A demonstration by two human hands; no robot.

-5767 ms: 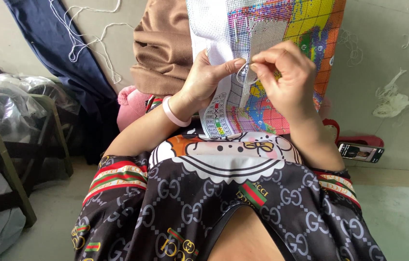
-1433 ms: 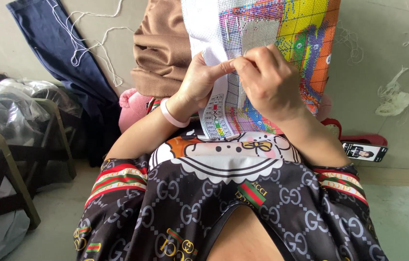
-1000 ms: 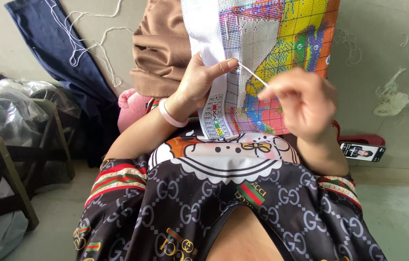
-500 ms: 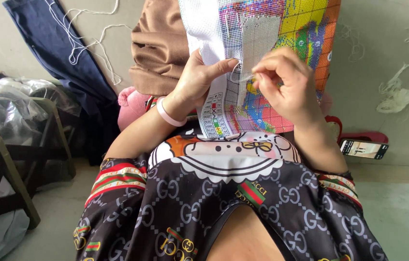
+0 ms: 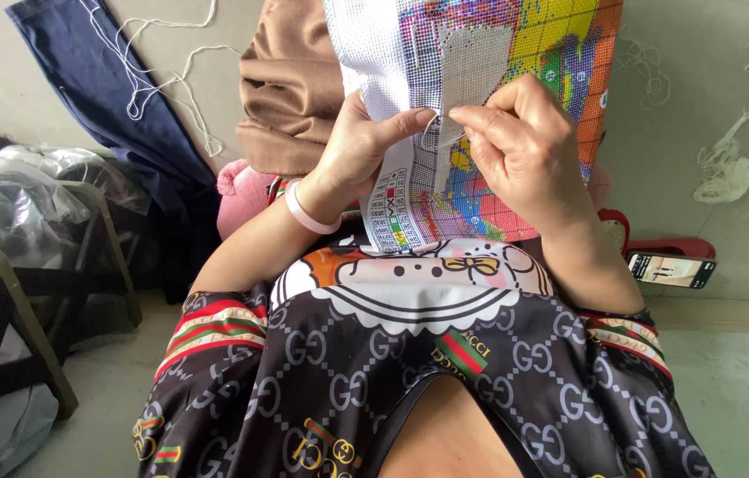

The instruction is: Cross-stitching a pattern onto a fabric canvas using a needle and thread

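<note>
L hand [image 5: 359,155] grips canvas [image 5: 481,53]; R hand [image 5: 525,146] fingers pinched shut, prob. on needle. Keep thread [image 5: 430,137] taut, w/ 1 clean pull.

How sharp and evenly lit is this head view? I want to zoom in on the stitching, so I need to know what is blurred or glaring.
Head view: soft, even daylight, no hard shadows or glare. The left hand, right hand and cross-stitch canvas are sharp enough to show the weave. The phone screen is bright but small. Edges bend slightly from the wide lens.
</note>
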